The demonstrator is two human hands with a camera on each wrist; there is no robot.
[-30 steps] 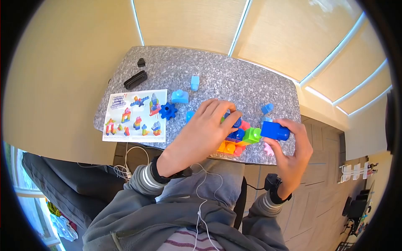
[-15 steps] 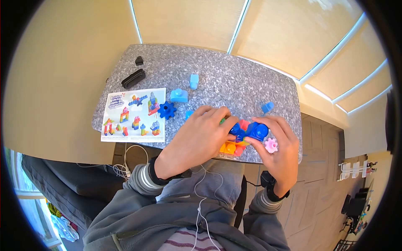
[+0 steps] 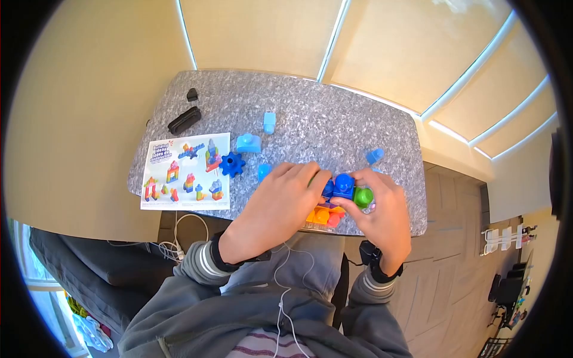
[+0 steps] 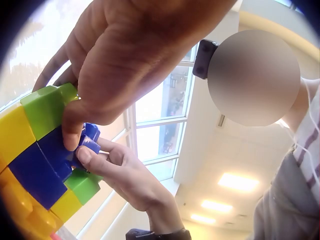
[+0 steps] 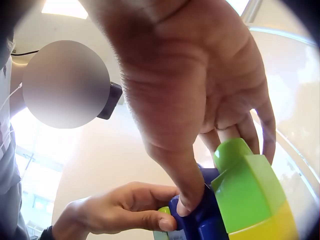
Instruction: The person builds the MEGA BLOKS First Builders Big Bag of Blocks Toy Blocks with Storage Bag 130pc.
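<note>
In the head view my left hand (image 3: 277,206) grips the left part of a multicoloured block structure (image 3: 322,216); its thumb lies against a dark blue part (image 4: 37,170) in the left wrist view. My right hand (image 3: 382,215) pinches a dark blue brick (image 3: 344,186) between thumb and fingers, low against the top of the structure, left of a green block (image 3: 363,197). In the right wrist view that green block (image 5: 247,190) stands on yellow, beside the blue pieces. Whether the pinched brick is fully seated, I cannot tell.
Left on the speckled table (image 3: 322,107) lie a picture sheet (image 3: 186,173), a blue gear (image 3: 232,164) and a black case (image 3: 184,120). Light blue blocks (image 3: 248,143) (image 3: 270,122) stand behind, and a blue block (image 3: 375,156) lies behind my right hand.
My right hand has moved left with the dark blue brick, from right of the green block, across it, to its left side. My left hand still grips the structure.
</note>
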